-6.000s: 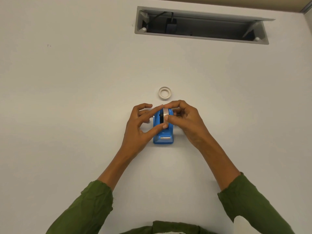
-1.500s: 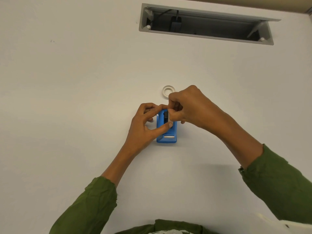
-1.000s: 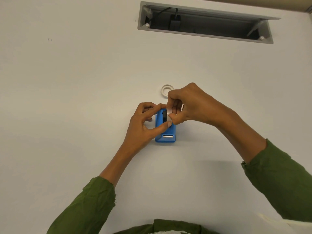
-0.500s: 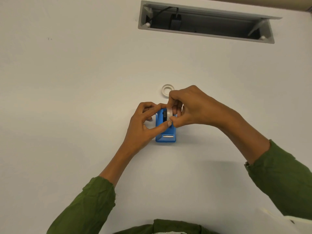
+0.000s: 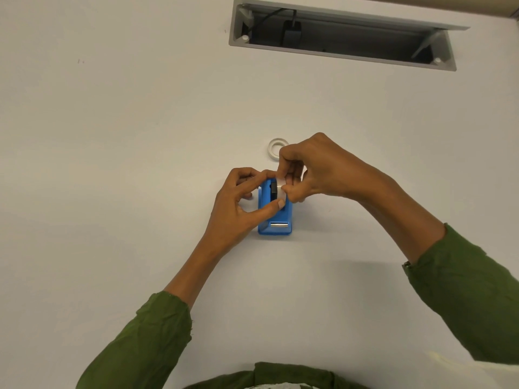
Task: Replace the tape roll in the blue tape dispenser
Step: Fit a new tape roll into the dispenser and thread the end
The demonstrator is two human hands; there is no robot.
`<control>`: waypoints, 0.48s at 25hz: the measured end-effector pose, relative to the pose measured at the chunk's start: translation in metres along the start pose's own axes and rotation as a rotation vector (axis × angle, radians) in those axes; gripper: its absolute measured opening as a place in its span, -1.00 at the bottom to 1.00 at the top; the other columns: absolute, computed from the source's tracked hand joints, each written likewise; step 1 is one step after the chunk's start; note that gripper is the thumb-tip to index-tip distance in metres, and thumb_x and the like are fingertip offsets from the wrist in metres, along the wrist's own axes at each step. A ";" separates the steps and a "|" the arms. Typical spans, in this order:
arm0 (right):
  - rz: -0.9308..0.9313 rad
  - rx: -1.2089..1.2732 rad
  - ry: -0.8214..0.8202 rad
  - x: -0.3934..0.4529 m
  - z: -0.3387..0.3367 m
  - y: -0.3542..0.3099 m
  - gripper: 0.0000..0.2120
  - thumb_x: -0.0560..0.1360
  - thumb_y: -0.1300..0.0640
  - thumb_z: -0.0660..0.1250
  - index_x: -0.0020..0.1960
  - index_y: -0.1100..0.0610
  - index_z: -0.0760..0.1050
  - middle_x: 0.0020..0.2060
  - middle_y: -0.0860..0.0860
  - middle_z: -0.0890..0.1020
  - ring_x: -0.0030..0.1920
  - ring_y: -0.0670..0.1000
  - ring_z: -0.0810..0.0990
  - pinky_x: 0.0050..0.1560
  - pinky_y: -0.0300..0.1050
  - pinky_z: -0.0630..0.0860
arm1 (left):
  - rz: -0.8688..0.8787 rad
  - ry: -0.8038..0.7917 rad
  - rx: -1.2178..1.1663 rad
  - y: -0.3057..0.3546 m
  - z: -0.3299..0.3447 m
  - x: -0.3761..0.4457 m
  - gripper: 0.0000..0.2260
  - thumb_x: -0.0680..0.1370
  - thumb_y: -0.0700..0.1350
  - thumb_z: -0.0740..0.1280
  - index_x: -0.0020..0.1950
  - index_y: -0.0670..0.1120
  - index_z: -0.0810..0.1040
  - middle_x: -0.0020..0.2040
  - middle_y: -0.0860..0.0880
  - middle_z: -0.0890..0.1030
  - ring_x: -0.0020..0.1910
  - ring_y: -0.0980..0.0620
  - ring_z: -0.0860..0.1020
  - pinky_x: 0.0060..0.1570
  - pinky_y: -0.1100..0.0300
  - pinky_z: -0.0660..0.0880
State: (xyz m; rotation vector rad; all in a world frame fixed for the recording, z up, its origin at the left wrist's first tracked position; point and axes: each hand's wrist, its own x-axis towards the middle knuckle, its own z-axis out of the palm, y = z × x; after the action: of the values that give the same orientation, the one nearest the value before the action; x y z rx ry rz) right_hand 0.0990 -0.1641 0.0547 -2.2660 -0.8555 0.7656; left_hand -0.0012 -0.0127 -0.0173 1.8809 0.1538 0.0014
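The blue tape dispenser [image 5: 275, 220] stands on the white table [image 5: 112, 164] with its metal cutter facing me. A clear tape roll [image 5: 280, 189] on a black hub sits upright over the dispenser's slot. My left hand [image 5: 238, 209] pinches the roll from the left, thumb on its near edge. My right hand [image 5: 317, 172] comes in from the right and pinches the roll's top with fingertips and thumb. A second white tape ring [image 5: 276, 147] lies flat just beyond, partly hidden behind my right fingers.
A long recessed cable tray [image 5: 342, 35] with an open lid and a black plug is set into the table at the far side. Green sleeves cover both forearms.
My right hand has shifted slightly on the roll over the last second, and more of the clear tape shows above the dispenser. The left hand has stayed in place.
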 end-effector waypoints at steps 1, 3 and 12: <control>-0.001 0.002 -0.001 0.000 0.000 0.000 -0.81 0.24 0.30 0.50 -0.20 0.19 0.54 -0.43 -0.12 0.59 -0.43 -0.15 0.60 -0.39 -0.40 0.49 | 0.002 0.000 -0.001 0.000 0.000 0.000 -0.57 0.37 -0.11 0.48 0.22 -0.08 0.52 0.14 -0.10 0.48 0.07 0.04 0.49 -0.08 0.37 0.46; -0.004 -0.007 -0.001 -0.001 0.000 -0.001 -0.82 0.25 0.30 0.49 -0.19 0.20 0.54 -0.42 -0.11 0.59 -0.43 -0.14 0.61 -0.38 -0.35 0.53 | 0.000 0.003 -0.004 0.000 0.001 0.000 -0.57 0.37 -0.11 0.48 0.22 -0.09 0.52 0.14 -0.10 0.48 0.06 0.04 0.49 -0.08 0.37 0.46; -0.003 -0.173 -0.007 -0.005 0.005 -0.012 -0.74 0.24 0.14 0.51 -0.16 0.14 0.49 -0.32 0.00 0.59 -0.29 -0.02 0.57 -0.25 -0.02 0.55 | 0.018 -0.004 -0.022 0.001 -0.001 -0.001 -0.54 0.35 -0.05 0.46 0.22 -0.08 0.51 0.13 -0.09 0.48 0.04 0.10 0.49 -0.07 0.37 0.46</control>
State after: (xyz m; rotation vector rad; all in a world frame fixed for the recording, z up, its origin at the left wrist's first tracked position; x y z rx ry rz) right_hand 0.0877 -0.1592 0.0609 -2.4140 -0.9607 0.7229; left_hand -0.0019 -0.0126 -0.0159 1.8598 0.1337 0.0112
